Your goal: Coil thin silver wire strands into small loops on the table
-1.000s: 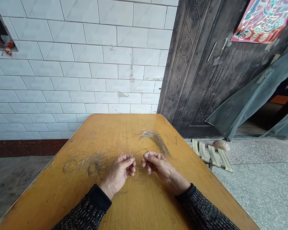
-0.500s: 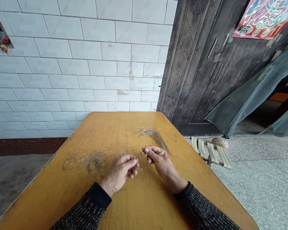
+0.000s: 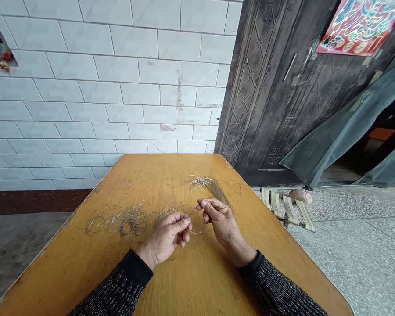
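Note:
Between my two hands runs a thin wire (image 3: pixel 193 212), pinched at both sides above the table. My left hand (image 3: pixel 171 232) grips it between thumb and forefinger, and a short bent end pokes out below those fingers. Slightly higher, my right hand (image 3: pixel 219 219) has its thumb and forefinger closed on the wire's other part. Beyond the right hand lies a bundle of straight wires (image 3: pixel 210 184) with shiny ends. Left of my left hand rest several coiled wires (image 3: pixel 131 221), and a smaller wire clump (image 3: pixel 164 211) sits just behind that hand, partly hidden by it.
The wooden table (image 3: pixel 158 175) has rounded far corners and reaches a white tiled wall (image 3: pixel 131 92). A dark carved door (image 3: pixel 266 101) and a grey-green curtain (image 3: pixel 342 127) stand at the right. A low strap stool (image 3: pixel 288 208) is beside the table's right edge.
My right hand has moved slightly up and away from my left hand, with more wire showing between them. The left hand stays nearly where it was.

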The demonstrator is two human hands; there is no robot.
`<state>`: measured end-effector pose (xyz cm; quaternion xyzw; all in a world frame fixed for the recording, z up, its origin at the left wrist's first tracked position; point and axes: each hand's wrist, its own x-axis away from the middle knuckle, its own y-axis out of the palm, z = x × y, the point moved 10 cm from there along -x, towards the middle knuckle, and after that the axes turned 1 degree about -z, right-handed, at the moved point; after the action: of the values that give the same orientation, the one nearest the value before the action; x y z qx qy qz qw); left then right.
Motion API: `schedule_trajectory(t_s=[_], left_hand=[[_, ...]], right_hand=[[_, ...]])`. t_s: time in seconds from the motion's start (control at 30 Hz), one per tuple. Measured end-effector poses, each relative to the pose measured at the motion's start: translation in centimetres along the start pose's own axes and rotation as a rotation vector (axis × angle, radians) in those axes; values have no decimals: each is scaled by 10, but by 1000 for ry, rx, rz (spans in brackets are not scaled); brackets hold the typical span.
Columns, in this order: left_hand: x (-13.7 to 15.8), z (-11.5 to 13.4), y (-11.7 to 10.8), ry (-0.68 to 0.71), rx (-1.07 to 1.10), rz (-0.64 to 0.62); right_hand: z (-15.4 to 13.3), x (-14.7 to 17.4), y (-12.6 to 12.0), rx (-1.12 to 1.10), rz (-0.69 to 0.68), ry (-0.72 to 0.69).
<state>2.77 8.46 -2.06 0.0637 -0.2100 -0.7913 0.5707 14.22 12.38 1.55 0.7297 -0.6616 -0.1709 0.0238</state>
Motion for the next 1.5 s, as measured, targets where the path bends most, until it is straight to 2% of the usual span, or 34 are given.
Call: schedule_trajectory(t_s=[0.43,0.7,0.9,1.07,1.27,1.5], left_hand=[[1,0,1,2,40,-25],[-1,10,-13,101,69,93],[-1,10,-19,105,160,128],[-3,6,-20,85,244,131],[-3,6,-19,70,261,136],[0,13,-15,95,143,99]], right_hand=[[1,-1,-3,14,8,27],[10,3,16,61,-167,127],[22,11,34,-44,-319,208],[25,13,36,-126,-281,251],[25,14,35,-124,-232,285],[17,13,39,-34,-319,195]])
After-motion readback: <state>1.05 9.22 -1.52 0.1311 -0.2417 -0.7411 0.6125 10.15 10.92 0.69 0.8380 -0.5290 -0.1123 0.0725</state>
